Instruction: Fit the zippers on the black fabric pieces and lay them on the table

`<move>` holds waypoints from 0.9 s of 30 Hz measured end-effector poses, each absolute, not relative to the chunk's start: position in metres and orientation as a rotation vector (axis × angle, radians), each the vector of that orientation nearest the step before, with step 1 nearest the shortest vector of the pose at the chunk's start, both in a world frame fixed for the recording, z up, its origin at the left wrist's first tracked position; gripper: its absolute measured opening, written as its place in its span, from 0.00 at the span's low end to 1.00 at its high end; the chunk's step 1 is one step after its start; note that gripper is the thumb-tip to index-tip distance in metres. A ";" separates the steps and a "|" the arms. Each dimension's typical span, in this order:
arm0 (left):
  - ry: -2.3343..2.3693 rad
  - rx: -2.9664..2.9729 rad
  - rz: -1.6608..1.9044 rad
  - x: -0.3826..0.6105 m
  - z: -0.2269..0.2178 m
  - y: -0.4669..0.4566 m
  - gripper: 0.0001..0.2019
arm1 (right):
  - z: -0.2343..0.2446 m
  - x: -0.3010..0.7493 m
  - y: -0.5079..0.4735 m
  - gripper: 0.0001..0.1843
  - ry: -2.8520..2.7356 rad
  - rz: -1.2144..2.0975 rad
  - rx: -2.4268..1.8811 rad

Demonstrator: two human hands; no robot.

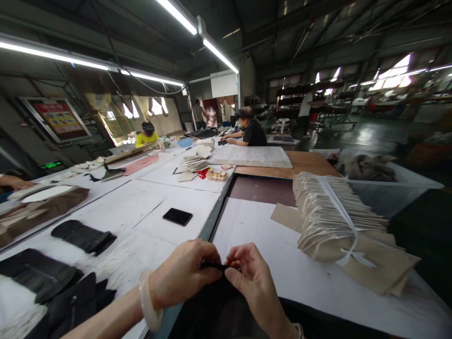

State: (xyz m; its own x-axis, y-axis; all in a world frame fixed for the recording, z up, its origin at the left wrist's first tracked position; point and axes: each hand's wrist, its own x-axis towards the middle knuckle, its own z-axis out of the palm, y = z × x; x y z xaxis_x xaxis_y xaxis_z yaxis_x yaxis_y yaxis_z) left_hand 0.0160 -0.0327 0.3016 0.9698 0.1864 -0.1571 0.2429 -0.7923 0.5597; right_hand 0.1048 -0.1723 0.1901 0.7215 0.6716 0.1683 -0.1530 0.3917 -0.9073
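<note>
A left hand, bangle at the wrist, pinches one end of the top edge of a black piece at the near side of the table; the right hand clamps the other end. The edge runs left to right between them, the rest falling toward the worker.

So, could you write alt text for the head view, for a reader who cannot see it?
The left hand and right hand pinch the edge of black material above a white table. A tied bundle of beige pieces lies to the right, a black phone ahead; co-workers sit beyond.
</note>
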 end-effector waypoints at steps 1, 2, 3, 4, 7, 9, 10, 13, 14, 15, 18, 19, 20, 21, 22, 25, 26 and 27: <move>0.294 2.519 -0.121 0.017 0.306 -0.029 0.06 | 0.189 0.104 -0.172 0.24 -0.565 0.603 -0.967; 0.284 2.524 -0.103 0.018 0.312 -0.025 0.06 | 0.189 0.103 -0.170 0.31 -0.562 0.655 -0.898; 0.270 2.521 -0.079 0.019 0.320 -0.021 0.06 | 0.188 0.101 -0.168 0.38 -0.573 0.716 -0.844; 0.253 2.504 -0.054 0.020 0.328 -0.016 0.06 | 0.189 0.097 -0.165 0.41 -0.594 0.783 -0.804; 0.225 2.361 0.058 0.020 0.358 -0.005 0.08 | 0.191 0.086 -0.151 0.34 -0.678 0.916 -0.796; 0.221 2.242 0.167 0.017 0.375 0.002 0.10 | 0.195 0.082 -0.143 0.23 -0.671 0.875 -0.915; 0.221 2.217 0.234 0.013 0.380 0.006 0.11 | 0.197 0.083 -0.140 0.19 -0.660 0.822 -1.001; 0.243 2.276 0.405 -0.002 0.379 0.019 0.11 | 0.201 0.095 -0.143 0.17 -0.700 0.654 -1.267; 0.265 2.298 0.421 -0.008 0.372 0.024 0.15 | 0.201 0.100 -0.147 0.17 -0.744 0.627 -1.347; 0.292 2.306 0.419 -0.014 0.363 0.028 0.24 | 0.201 0.104 -0.152 0.16 -0.789 0.619 -1.422; 0.319 2.266 0.368 -0.028 0.329 0.034 0.40 | 0.194 0.109 -0.166 0.14 -0.898 0.651 -1.613; 0.308 2.251 0.361 -0.030 0.317 0.033 0.40 | 0.192 0.108 -0.170 0.14 -0.926 0.656 -1.667; 0.292 2.243 0.350 -0.032 0.307 0.031 0.37 | 0.189 0.106 -0.174 0.14 -0.952 0.654 -1.716; 0.274 2.238 0.331 -0.032 0.297 0.027 0.33 | 0.186 0.104 -0.177 0.15 -0.981 0.647 -1.758; 0.255 2.235 0.307 -0.032 0.289 0.023 0.29 | 0.184 0.102 -0.179 0.15 -1.013 0.636 -1.793; 0.216 2.257 0.243 -0.030 0.271 0.013 0.20 | 0.179 0.097 -0.186 0.14 -1.098 0.585 -1.869; 0.204 2.267 0.228 -0.030 0.266 0.011 0.18 | 0.177 0.096 -0.188 0.14 -1.119 0.569 -1.883; 0.193 2.277 0.217 -0.029 0.263 0.010 0.16 | 0.176 0.096 -0.189 0.13 -1.134 0.555 -1.887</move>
State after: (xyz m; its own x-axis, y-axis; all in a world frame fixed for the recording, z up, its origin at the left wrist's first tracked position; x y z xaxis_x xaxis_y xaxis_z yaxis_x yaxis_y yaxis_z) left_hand -0.0293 0.0096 0.2625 0.9734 0.2096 0.0925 0.0683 -0.6510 0.7560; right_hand 0.0956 -0.1894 0.1762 0.4918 0.8694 0.0480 0.4953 -0.2340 -0.8366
